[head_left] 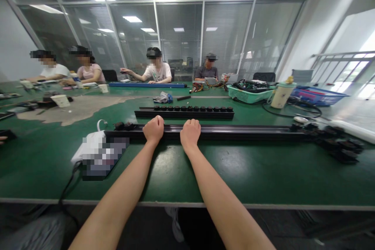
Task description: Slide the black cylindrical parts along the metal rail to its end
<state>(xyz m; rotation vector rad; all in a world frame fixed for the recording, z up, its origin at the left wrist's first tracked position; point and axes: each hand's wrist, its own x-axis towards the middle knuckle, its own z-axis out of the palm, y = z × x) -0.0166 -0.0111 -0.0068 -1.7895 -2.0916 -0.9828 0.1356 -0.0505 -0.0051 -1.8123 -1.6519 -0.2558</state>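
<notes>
A long black metal rail (240,132) with a lighter channel along its top lies across the green table in front of me. My left hand (153,129) is closed over it, left of the middle. Just to the right, my right hand (191,133) is closed on the same rail, knuckles up. The undersides of my fingers are hidden. Small black blocks (124,125) sit at the rail's left end. Behind my hands lies a shorter black rail (187,115) carrying a row of several round black pieces.
More black parts (342,144) are heaped at the right. Left are a white pouch (88,146) and a blurred flat object (105,160). Farther back stand a green basket (249,94), a cream tumbler (281,94), a blue basket (319,95) and a paper cup (61,100). Several people sit opposite.
</notes>
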